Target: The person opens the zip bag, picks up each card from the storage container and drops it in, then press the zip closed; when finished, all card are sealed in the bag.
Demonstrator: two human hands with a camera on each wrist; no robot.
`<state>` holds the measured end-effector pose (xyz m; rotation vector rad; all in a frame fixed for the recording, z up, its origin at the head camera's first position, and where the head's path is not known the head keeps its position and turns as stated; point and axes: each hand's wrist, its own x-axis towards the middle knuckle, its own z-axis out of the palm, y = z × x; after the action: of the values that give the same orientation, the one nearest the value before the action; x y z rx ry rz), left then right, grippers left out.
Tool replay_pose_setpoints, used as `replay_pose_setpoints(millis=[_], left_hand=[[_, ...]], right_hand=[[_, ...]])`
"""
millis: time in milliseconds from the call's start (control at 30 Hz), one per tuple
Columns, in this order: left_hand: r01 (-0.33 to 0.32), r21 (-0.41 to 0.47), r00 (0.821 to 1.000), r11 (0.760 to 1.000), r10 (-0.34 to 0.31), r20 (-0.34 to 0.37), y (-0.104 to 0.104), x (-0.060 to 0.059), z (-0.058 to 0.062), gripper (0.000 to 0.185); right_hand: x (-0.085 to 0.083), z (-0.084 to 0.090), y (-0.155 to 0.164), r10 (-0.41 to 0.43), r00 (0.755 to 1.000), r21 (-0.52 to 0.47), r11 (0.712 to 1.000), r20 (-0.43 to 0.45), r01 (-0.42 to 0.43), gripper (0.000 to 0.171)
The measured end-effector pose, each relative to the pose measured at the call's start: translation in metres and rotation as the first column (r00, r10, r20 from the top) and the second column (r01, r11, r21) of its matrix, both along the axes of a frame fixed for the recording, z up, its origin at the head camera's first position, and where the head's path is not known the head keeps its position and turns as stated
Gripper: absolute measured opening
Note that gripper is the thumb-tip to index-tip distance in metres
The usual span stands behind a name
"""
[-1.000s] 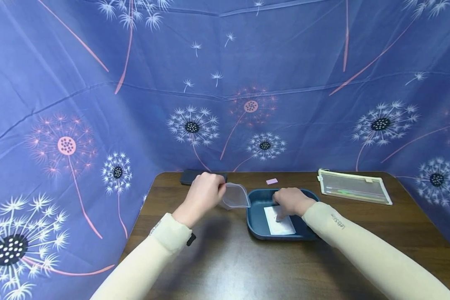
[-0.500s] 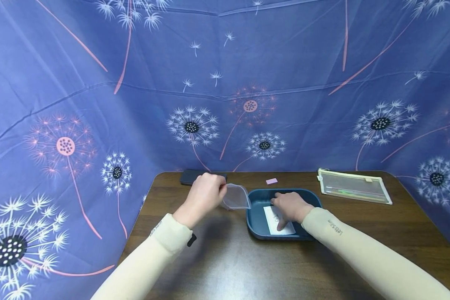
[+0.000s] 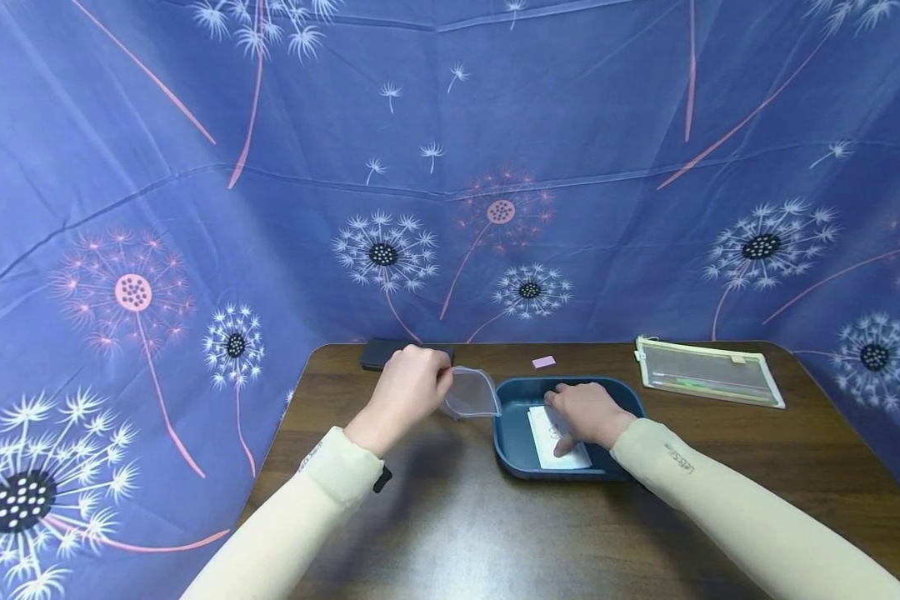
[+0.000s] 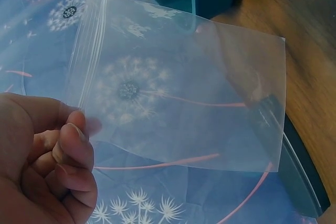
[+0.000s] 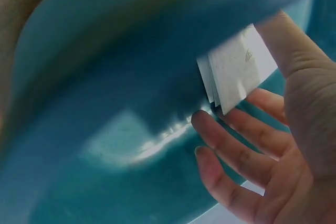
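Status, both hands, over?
Left hand pinches clear plastic zip bag. Right hand over white paper sheets in rounded blue tray, grip unclear. Tray rim partly blocks right wrist view.

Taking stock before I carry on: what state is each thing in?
Clear bag: held up, looks empty; whether it's sealed is unclear.
Blue tray: upright, uncovered.
White papers: slightly fanned stack inside the tray.
Left hand: pinching the bag's zip end.
Right hand: inside the tray, at the papers; grip unclear.
Mesh pouch: lying flat; zipper state unclear.
Dark case: partly hidden; closure unclear.
Pink block: lying flat.
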<state>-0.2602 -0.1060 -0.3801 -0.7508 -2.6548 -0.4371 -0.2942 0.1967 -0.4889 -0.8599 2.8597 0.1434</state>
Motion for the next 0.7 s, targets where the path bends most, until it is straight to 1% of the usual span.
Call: replay_pose_setpoints(millis=[100, 267, 367, 467, 567, 633, 700], left_hand=[[0.001, 0.005, 1.0, 1.0, -0.001, 0.005, 0.0, 0.0, 0.0, 0.041], [-0.002, 0.009, 1.0, 1.0, 0.002, 0.007, 0.0, 0.0, 0.0, 0.041], [-0.009, 0.003, 1.0, 1.0, 0.009, -0.007, -0.001, 0.0, 0.001, 0.042], [-0.01, -0.002, 1.0, 1.0, 0.01, -0.019, 0.0, 0.0, 0.001, 0.042], [-0.007, -0.003, 1.0, 1.0, 0.007, -0.021, 0.0, -0.001, 0.001, 0.042], [-0.006, 0.001, 1.0, 1.0, 0.006, -0.015, 0.0, 0.0, 0.002, 0.042], [-0.01, 0.003, 1.0, 1.0, 0.01, -0.007, 0.0, 0.0, 0.002, 0.041]], right_hand=[[-0.001, -0.002, 0.001, -0.012, 1.0, -0.001, 1.0, -0.023, 0.012, 0.087], [-0.005, -0.005, 0.005, -0.006, 0.996, 0.004, 1.0, -0.092, 0.006, 0.065], [-0.006, -0.004, 0.007, 0.006, 0.991, 0.011, 1.0, -0.133, -0.004, 0.052], [-0.005, 0.0, 0.01, 0.016, 0.986, 0.0, 1.0, -0.163, -0.016, 0.034], [-0.003, 0.005, 0.013, 0.006, 0.983, -0.033, 0.999, -0.182, -0.012, 0.015], [-0.001, 0.01, 0.015, 0.004, 0.98, -0.062, 0.998, -0.197, -0.016, 0.01], [0.0, 0.014, 0.018, 0.006, 0.976, -0.096, 0.995, -0.217, -0.028, 0.008]])
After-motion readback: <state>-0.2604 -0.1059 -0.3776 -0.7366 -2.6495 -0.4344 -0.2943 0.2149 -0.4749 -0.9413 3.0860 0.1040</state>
